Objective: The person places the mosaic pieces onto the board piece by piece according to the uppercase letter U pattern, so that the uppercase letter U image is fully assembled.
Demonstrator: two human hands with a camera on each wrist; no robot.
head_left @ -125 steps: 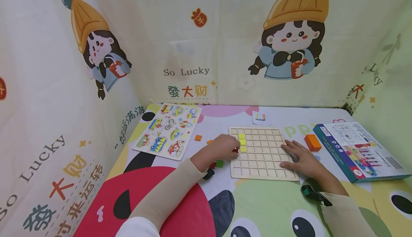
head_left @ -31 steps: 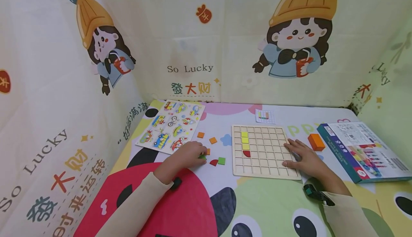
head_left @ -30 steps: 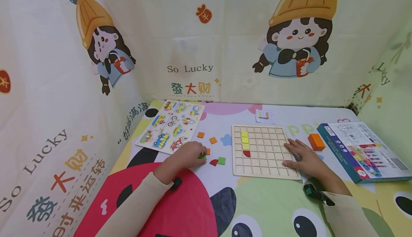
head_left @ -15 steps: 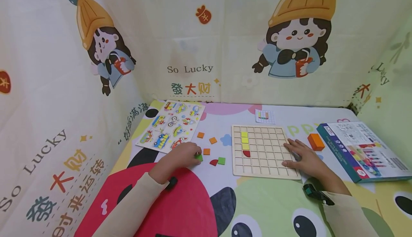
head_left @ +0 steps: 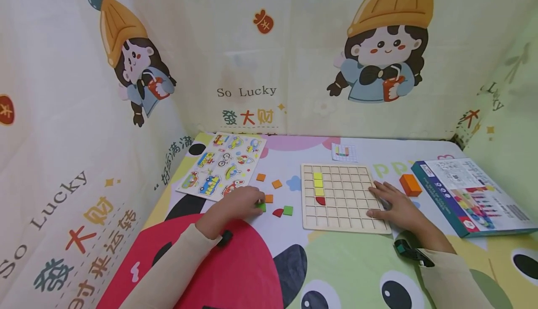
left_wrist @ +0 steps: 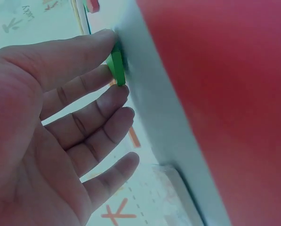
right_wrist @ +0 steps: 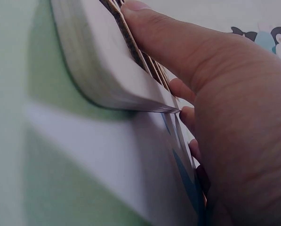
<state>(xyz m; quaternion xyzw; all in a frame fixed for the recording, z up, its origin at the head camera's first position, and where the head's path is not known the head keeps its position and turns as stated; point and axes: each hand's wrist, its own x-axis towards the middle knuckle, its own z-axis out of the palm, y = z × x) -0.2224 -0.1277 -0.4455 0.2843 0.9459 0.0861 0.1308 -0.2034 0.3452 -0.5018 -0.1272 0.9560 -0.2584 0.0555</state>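
Note:
My left hand [head_left: 233,205] is left of the wooden grid board [head_left: 346,213], close to the tabletop. Its thumb and index finger pinch a green square tile [left_wrist: 118,68], while the other fingers reach out loosely in the left wrist view. My right hand [head_left: 395,205] rests along the board's right edge; its thumb [right_wrist: 168,37] lies on top and the fingers are spread by the side. On the board, several yellow tiles [head_left: 318,183] form a column, with a red quarter-round piece [head_left: 320,201] directly below them.
Between hand and board lie another green tile [head_left: 287,210], a red quarter-round piece [head_left: 278,213] and orange tiles [head_left: 276,184]. A picture puzzle board [head_left: 222,166] lies at left. Behind the grid is a pattern card [head_left: 344,152]. Orange blocks [head_left: 410,186] and a box [head_left: 472,197] stand right.
Earlier my left hand was at the board's left side with a red piece; that piece now sits under the yellow tiles. The hand has moved left to a green tile. The right hand stays.

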